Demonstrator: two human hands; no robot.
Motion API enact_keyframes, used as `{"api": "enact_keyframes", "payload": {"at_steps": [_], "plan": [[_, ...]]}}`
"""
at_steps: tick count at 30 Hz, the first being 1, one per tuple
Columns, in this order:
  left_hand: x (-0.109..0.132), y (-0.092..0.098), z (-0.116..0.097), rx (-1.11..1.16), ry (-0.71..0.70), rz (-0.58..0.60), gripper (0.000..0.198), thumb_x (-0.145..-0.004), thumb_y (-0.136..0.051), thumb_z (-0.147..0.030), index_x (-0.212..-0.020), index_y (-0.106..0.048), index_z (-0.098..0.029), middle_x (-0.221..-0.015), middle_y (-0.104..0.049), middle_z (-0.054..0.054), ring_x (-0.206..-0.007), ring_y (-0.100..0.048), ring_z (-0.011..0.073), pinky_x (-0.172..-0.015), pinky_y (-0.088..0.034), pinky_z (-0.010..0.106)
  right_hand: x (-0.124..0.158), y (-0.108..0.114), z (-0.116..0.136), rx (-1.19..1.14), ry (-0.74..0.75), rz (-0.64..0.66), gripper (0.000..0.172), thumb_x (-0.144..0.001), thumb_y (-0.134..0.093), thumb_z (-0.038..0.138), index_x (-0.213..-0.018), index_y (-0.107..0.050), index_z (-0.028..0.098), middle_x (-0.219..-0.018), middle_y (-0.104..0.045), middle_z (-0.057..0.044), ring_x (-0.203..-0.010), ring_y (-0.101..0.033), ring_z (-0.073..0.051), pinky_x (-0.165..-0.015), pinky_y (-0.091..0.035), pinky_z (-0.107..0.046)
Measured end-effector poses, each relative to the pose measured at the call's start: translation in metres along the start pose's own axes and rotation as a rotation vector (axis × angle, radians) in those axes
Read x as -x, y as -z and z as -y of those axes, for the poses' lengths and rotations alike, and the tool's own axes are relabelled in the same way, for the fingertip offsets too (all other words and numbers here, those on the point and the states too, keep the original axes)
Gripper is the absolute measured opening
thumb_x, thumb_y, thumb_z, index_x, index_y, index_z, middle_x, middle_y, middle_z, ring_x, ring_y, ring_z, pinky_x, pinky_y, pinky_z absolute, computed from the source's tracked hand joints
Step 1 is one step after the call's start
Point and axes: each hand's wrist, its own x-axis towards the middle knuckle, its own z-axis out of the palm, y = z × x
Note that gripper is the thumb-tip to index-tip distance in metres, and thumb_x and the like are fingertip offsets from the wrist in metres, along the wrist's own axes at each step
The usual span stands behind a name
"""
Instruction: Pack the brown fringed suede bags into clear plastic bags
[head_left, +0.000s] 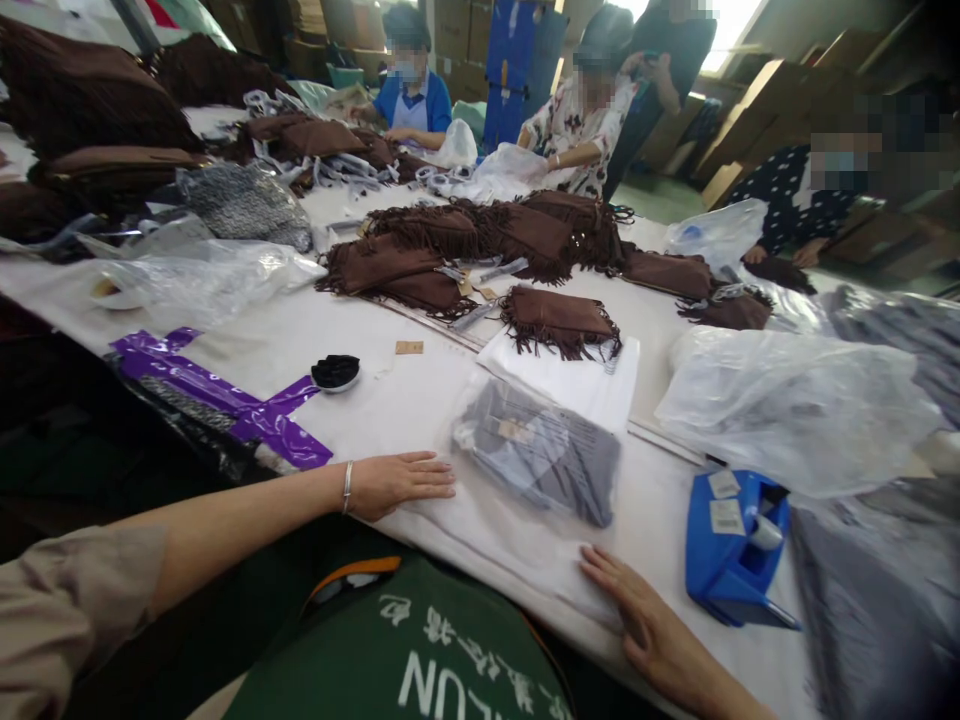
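Cardboard boxes stack up along the back of a crowded workroom, and a long white surface (420, 400) runs through it, strewn with brown fringed pieces (559, 322), loose plastic bags (795, 405) and strips of purple tape (225, 400).

Near the front edge lies a clear bag holding a folded grey garment (540, 455), flat on the surface between the person's two hands.

The left hand (397, 483) lies palm down on the surface, fingers straight and close together, pointing toward the bagged garment; its fingertips stop just beside the bag's near corner. It holds nothing. A thin bracelet (347, 487) circles the wrist, and the forearm stretches in from the lower left, bare below a beige sleeve.

The right hand (645, 615) also rests flat, grip spread open and empty, fingers reaching toward the bag's lower edge without clearly touching it. A blue tape dispenser (735, 545) sits just beside this hand.

Other people work at the far side.
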Motion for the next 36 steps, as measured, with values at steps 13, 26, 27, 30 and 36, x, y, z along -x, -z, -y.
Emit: {"api": "enact_keyframes", "payload": {"at_steps": [13,26,27,30,36], "plan": [[-0.021,-0.039,-0.01,0.422,0.624,-0.711,0.032,-0.091,-0.039,-0.034,-0.101,-0.063,-0.016,-0.092,-0.068,0.006,-0.084,-0.062,0.0189,-0.078,-0.05,0.03,-0.018,-0.064,-0.016,-0.112,-0.424,-0.769,0.044,-0.091,-0.039,0.054,-0.096,-0.066,0.019,-0.087,-0.07,-0.007,-0.079,-0.065,-0.021,-0.069,-0.049,-0.03],[-0.032,0.013,-0.021,0.201,0.868,-1.088,0.026,-0.086,-0.052,-0.034,-0.103,-0.056,-0.015,-0.091,-0.062,0.005,-0.086,-0.059,0.0196,-0.083,-0.047,0.033,-0.052,-0.047,0.013,0.181,-0.619,-0.635,0.055,-0.095,-0.017,0.052,-0.09,-0.061,0.02,-0.063,-0.062,-0.006,-0.053,-0.053,-0.02,-0.049,-0.025,-0.03],[-0.044,0.018,-0.027,0.082,0.734,-1.035,0.025,-0.087,-0.053,-0.032,-0.107,-0.056,-0.017,-0.101,-0.061,0.007,-0.099,-0.056,0.0214,-0.093,-0.043,0.037,-0.053,-0.047,0.014,0.173,-0.624,-0.635,0.054,-0.095,-0.018,0.052,-0.09,-0.061,0.02,-0.062,-0.061,-0.005,-0.052,-0.053,-0.02,-0.049,-0.024,-0.03],[-0.089,0.015,-0.037,-0.06,0.416,-0.702,0.019,-0.087,-0.058,-0.031,-0.1,-0.058,-0.017,-0.109,-0.058,0.008,-0.114,-0.046,0.0248,-0.102,-0.037,0.042,-0.056,-0.045,0.016,0.075,-0.647,-0.645,0.049,-0.094,-0.024,0.054,-0.084,-0.06,0.022,-0.058,-0.059,-0.004,-0.051,-0.051,-0.019,-0.049,-0.025,-0.029],[-0.124,-0.022,-0.022,-0.01,0.418,-0.627,0.02,-0.089,-0.055,-0.032,-0.076,-0.053,-0.016,-0.088,-0.056,0.007,-0.09,-0.05,0.0219,-0.085,-0.043,0.038,-0.014,-0.031,0.0,-0.458,-0.733,-1.029,0.04,-0.075,-0.058,0.061,-0.074,-0.062,0.021,-0.055,-0.056,0.002,-0.049,-0.051,-0.016,-0.054,-0.039,-0.027]]}}
